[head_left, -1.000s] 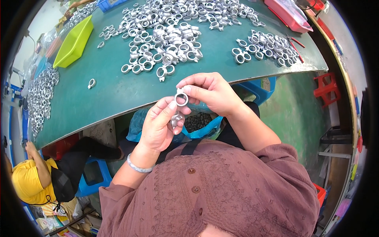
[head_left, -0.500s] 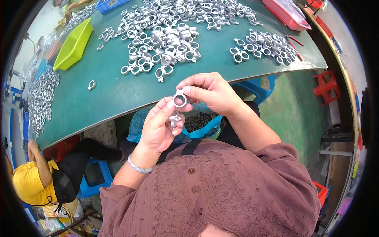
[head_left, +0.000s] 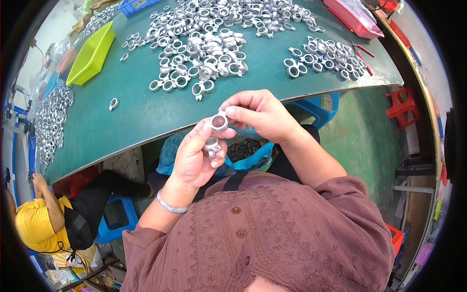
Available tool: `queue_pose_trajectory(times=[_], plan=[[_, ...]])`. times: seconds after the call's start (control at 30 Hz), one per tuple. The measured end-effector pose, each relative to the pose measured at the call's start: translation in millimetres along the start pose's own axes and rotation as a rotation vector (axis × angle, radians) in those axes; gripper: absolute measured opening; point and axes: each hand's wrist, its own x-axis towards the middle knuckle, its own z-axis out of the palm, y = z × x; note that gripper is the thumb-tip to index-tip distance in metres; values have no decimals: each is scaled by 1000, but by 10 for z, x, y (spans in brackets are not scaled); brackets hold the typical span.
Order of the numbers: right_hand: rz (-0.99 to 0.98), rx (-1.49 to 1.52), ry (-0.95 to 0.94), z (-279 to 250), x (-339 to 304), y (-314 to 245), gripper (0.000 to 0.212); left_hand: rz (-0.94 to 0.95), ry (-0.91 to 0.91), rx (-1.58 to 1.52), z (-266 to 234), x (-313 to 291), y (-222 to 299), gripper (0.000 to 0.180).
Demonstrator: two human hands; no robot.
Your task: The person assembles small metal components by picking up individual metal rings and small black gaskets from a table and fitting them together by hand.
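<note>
Both my hands meet just off the near edge of the green table (head_left: 141,114). My left hand (head_left: 188,163) pinches a silver-grey metal ring clamp (head_left: 212,122) between thumb and fingers. A second ring clamp (head_left: 212,150) sits lower in that same hand, against the curled fingers. My right hand (head_left: 262,116) grips the upper clamp's lug from the right with thumb and fingertips, which partly hide it. Beyond my hands, a large pile of similar clamps (head_left: 209,53) covers the middle of the table, and a smaller pile (head_left: 328,56) lies to the right.
A lime-green bin (head_left: 91,57) and another clamp heap (head_left: 50,121) stand left; a lone clamp (head_left: 113,104) lies nearby. Red-handled pliers (head_left: 364,57) and a pink bin (head_left: 355,20) are right. Below my hands hangs a blue bag (head_left: 260,158) of dark parts. A person in yellow (head_left: 39,224) sits left.
The upper ring clamp has tilted and shifted slightly left in my fingers. The lower clamp has turned a little in my left hand. Both hands keep their hold.
</note>
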Motion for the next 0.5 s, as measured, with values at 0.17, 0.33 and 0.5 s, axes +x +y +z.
queue_pose_trajectory(times=[0.17, 0.33, 0.5], plan=[[-34, 68, 1, 7, -12, -14, 15, 62, 71, 120, 54, 11, -14, 22], [-124, -49, -45, -9, -44, -12, 18, 329, 182, 452, 46, -26, -78, 31], [-97, -20, -41, -20, -54, 14, 19, 638, 193, 830, 40, -20, -122, 45]])
